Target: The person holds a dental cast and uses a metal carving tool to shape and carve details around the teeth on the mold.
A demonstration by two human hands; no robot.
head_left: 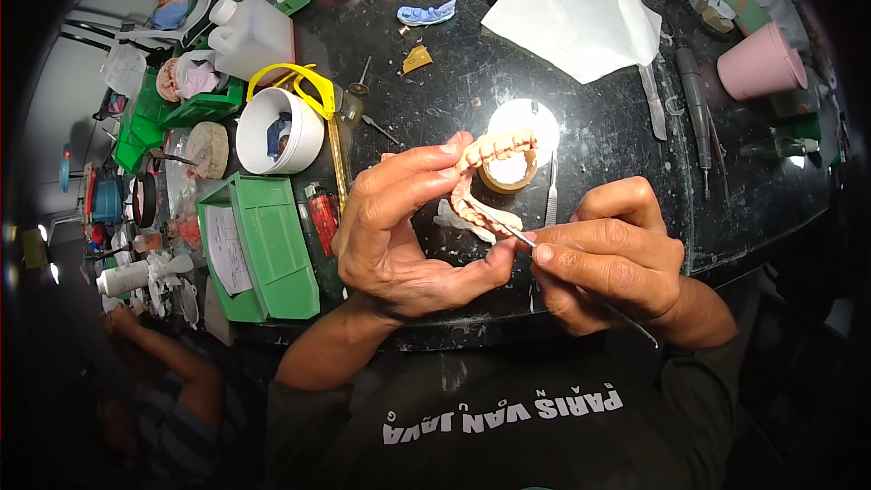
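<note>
Left hand point(399, 231): gripping the model point(474, 207), left of and partly overlapping the pot point(506, 188) in view. Right hand point(617, 259): pinching the probe point(522, 238), near-right of the pot; tip at the model.

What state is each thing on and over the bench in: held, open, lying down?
Left hand: closed around the tooth model.
Right hand: gripping the metal tool.
Tooth model: held above the bench.
Metal tool: held, tip at the tooth model.
White tub: open, blue item inside.
White sheet: lying down.
Handpiece: lying down.
</note>
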